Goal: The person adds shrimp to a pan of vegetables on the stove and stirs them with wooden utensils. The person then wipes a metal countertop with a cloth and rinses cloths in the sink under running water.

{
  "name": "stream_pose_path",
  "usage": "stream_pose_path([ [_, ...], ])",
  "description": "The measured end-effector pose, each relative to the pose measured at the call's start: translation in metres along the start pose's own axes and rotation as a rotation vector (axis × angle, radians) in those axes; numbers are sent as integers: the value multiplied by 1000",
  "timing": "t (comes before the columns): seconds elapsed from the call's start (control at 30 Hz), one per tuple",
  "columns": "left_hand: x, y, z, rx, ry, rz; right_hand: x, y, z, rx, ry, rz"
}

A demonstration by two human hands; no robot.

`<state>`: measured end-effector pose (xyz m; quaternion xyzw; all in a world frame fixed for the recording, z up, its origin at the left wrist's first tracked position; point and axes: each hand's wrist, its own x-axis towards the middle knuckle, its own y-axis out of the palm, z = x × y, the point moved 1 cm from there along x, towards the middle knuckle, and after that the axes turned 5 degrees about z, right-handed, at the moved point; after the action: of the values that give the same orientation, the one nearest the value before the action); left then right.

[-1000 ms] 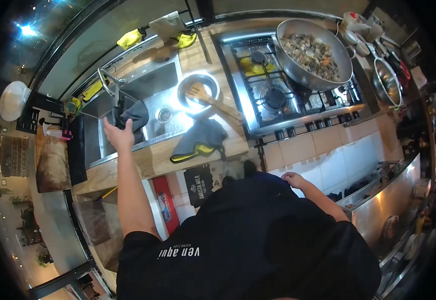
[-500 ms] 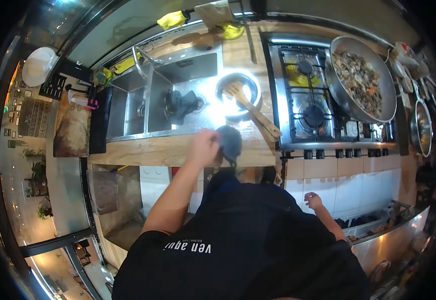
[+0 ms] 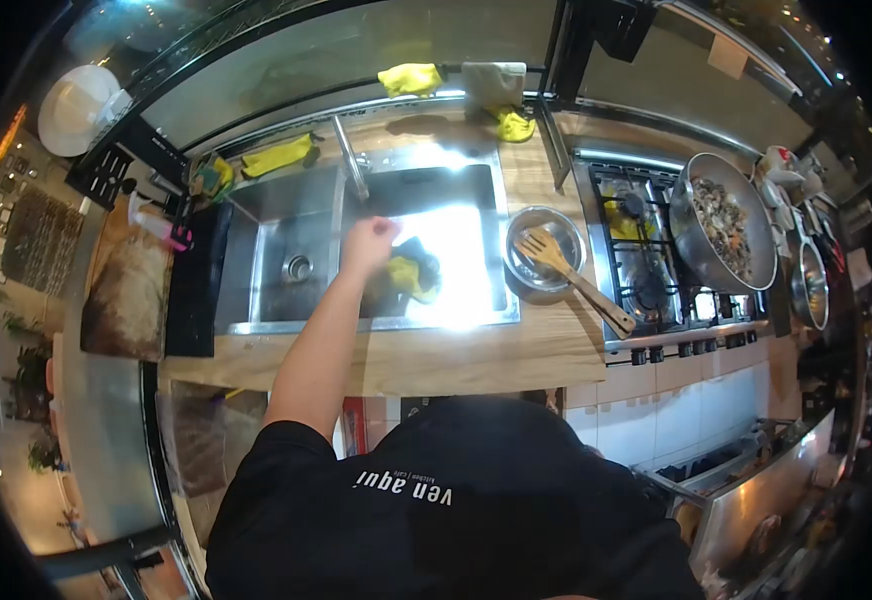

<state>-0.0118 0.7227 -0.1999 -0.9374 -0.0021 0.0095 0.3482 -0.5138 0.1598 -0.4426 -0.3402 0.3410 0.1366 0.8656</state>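
Observation:
My left hand (image 3: 368,245) is over the right sink basin (image 3: 491,200), close to the faucet (image 3: 351,160). Its fingers look curled together, and what they hold, if anything, cannot be made out. Just right of the hand, a crumpled dark and yellow cloth (image 3: 411,275) shows in the basin, partly lost in glare. My right hand is out of sight. On the counter beside the basin stands a metal bowl (image 3: 516,240) with a slotted wooden spatula (image 3: 576,278) resting across it, its handle pointing toward the stove.
Right of the bowl, a gas stove (image 3: 646,255) carries a large pan of food (image 3: 701,255). Yellow cloths (image 3: 411,79) hang on the rail behind the sink. A wooden board (image 3: 128,280) lies at the left, past a black mat (image 3: 196,290).
My left hand has moved from the counter's front edge to above the sink; the dark cloth at its fingers is gone from the counter edge. My right hand has left view. The camera view has shifted.

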Motion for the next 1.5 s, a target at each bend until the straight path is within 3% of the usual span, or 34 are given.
stream_pose_path([
  [0.03,22,-1,7,-14,18,14,-5,10,5,-13,14,5],
  [0.1,68,-1,13,-439,-331,40,-13,34,11,48,84,-10],
  [0.17,124,-1,24,-685,-480,15,-22,52,19,189,183,-61],
  [0.27,168,-4,26,-717,-489,-65,-47,72,37,703,244,-99],
  [0.37,213,7,72,-912,-405,13,-82,72,76,509,110,-191],
  [0.4,205,8,63,-835,-379,7,-68,101,26,649,-18,-196],
  [0.43,194,6,57,-758,-351,-9,-68,123,-5,599,7,-248],
  [0.47,192,9,59,-837,-399,-21,-81,116,36,455,361,-219],
  [0.5,190,16,66,-914,-449,-38,-79,108,41,451,335,-232],
  [0.57,184,44,102,-1052,-314,-130,-74,112,43,741,201,-236],
  [0.6,139,43,82,-942,-221,-217,-70,95,64,825,167,-239],
  [0.63,130,54,92,-1003,-384,-222,-67,78,91,922,116,-239],
  [0.67,161,98,175,-1193,-328,-171,-64,51,130,993,57,-229],
  [0.77,64,92,73,-954,-681,-217,-54,-33,252,899,-102,-176],
  [0.83,51,104,88,-874,-621,-95,-36,-66,312,898,-338,19],
  [0.9,47,90,74,-813,-589,-142,-20,-89,379,833,-393,115],
  [0.97,55,70,73,-870,-326,-122,27,-93,408,576,-586,269],
  [1.03,62,48,38,-692,-279,-240,74,-87,449,440,-772,356],
  [1.1,71,28,33,-407,-48,-223,89,-83,504,294,-676,283],
  [1.17,41,1,-9,-512,-80,-171,111,-69,560,444,-449,326],
  [1.2,44,5,12,-482,-2,-69,146,-48,570,564,-502,418],
  [1.27,29,0,22,-579,-48,255,211,-21,592,707,-515,488],
  [1.3,14,-22,25,-76,101,192,230,-18,612,727,-480,469],
  [1.37,-11,-65,66,-230,214,-6,267,-11,675,728,-436,333],
  [1.43,-21,-122,96,-182,125,-66,279,1,713,797,-444,204],
  [1.5,-22,-194,134,-49,74,-239,324,5,718,768,-658,245],
])
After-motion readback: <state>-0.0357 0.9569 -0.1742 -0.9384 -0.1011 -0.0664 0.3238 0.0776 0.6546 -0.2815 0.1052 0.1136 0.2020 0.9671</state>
